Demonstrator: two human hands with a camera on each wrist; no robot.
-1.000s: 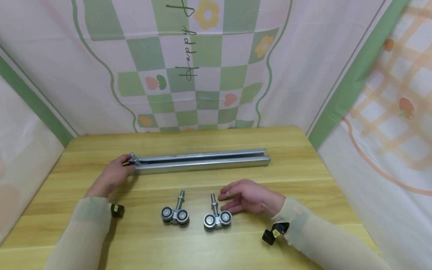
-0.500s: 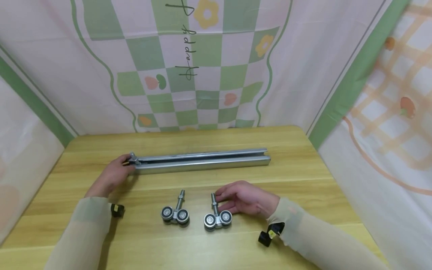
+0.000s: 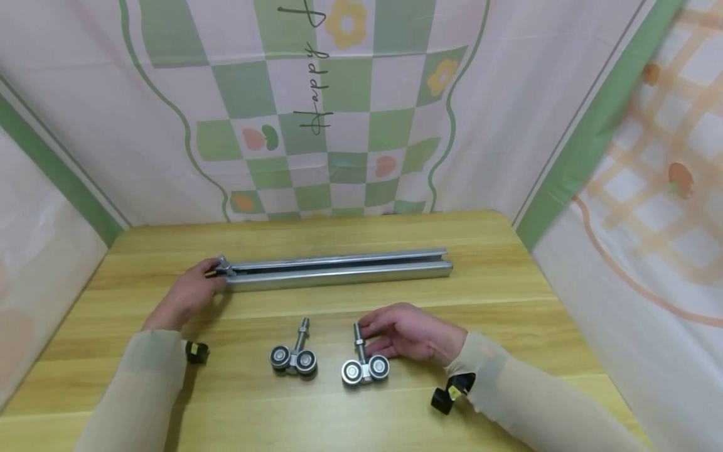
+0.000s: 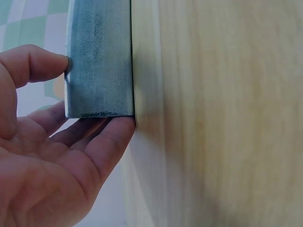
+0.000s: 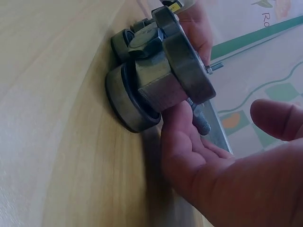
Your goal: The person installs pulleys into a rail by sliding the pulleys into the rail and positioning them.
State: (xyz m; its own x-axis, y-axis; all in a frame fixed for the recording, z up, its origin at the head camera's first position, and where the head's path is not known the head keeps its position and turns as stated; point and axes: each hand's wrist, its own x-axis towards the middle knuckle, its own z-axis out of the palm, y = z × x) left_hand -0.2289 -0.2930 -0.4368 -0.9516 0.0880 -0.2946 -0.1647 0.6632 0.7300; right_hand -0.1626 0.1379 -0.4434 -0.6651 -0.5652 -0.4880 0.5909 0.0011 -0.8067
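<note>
A silver C-channel rail (image 3: 350,277) lies lengthwise across the table, its slot facing up. My left hand (image 3: 194,292) grips its left end, thumb on one side and fingers at the end, beside a small bolt fitting (image 3: 224,264). In front of the rail stand two roller trolleys with threaded bolts. My right hand (image 3: 415,333) is at the right-hand trolley (image 3: 366,370), fingers reaching behind its bolt and under its body in the right wrist view, while the thumb (image 5: 274,118) stands apart. The other trolley (image 3: 292,360) sits to its left, its bolt tilted backward.
The wooden table (image 3: 316,414) has a back edge near a checked fabric curtain (image 3: 350,125). More fabric hangs at the left and right sides. Black wrist cameras are strapped on both sleeves.
My right hand has moved left, bringing its fingers up to the right-hand trolley's bolt. That trolley has shifted very slightly. The left hand and the rail have stayed in place.
</note>
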